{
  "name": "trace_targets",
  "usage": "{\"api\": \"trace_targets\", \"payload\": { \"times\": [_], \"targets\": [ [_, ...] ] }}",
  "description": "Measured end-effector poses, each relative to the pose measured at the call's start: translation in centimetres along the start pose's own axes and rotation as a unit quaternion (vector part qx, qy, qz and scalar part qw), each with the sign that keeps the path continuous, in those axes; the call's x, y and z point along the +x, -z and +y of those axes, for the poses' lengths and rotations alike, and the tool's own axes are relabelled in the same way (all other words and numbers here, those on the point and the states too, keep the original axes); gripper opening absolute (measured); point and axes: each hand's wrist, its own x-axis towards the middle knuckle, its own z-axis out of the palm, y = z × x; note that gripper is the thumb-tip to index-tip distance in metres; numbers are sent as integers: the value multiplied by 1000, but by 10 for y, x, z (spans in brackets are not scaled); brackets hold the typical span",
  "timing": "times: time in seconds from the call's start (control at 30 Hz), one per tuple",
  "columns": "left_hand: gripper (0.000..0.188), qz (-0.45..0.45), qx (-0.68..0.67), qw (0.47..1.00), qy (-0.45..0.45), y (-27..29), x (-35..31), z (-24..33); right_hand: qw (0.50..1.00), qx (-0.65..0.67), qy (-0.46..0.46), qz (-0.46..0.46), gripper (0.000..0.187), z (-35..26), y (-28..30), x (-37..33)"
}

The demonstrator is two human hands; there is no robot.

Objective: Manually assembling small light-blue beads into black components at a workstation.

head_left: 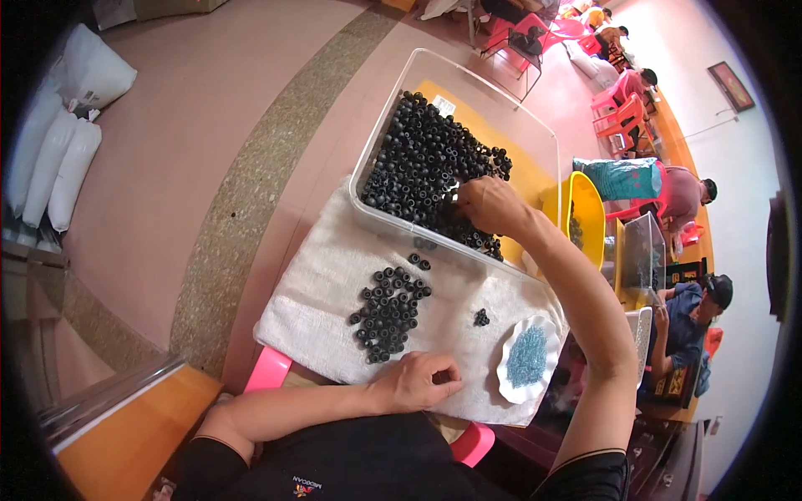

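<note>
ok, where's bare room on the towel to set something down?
Free: between the loose black pieces and the small black cluster, beyond the left hand. Also the towel left of those pieces. Crowded: the heap in the clear bin, around the right hand.

One left hand [418, 382] and one right hand [490, 206] show, two in all. One clear bin [401, 225] holds black beads [422, 154], too many to count; dozens more lie in one loose group [389, 311]. Beside these: one small dark clump [482, 317], one white cloth [305, 305], one scalloped dish [506, 370], one heap of blue slivers [527, 356], one yellow tub [594, 204], one teal sack [620, 179], at least three white sacks [73, 174], one wall frame [731, 86].
</note>
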Motion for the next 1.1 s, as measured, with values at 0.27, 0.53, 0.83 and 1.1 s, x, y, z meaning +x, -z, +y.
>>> {"api": "trace_targets", "payload": {
  "times": [0.27, 0.53, 0.83, 1.1],
  "targets": [
    [17, -3, 35, 999, -1, -5, -3, 4, 982, 51, 80, 165, 13, 8, 7, -20],
    [17, -4, 9, 999, -33, -9, -11, -1, 898, 162, 0, 410, 10, -116, 54, -100],
    [18, -28, 45, 995, -89, -23, -16, -9, 957, 165, -1, 239, 22, -139, -52, -122],
    [17, -4, 34, 996, -83, -24, -19, -10, 965, 139, -33, 219, 24, -137, -77, -110]
  ]
}}
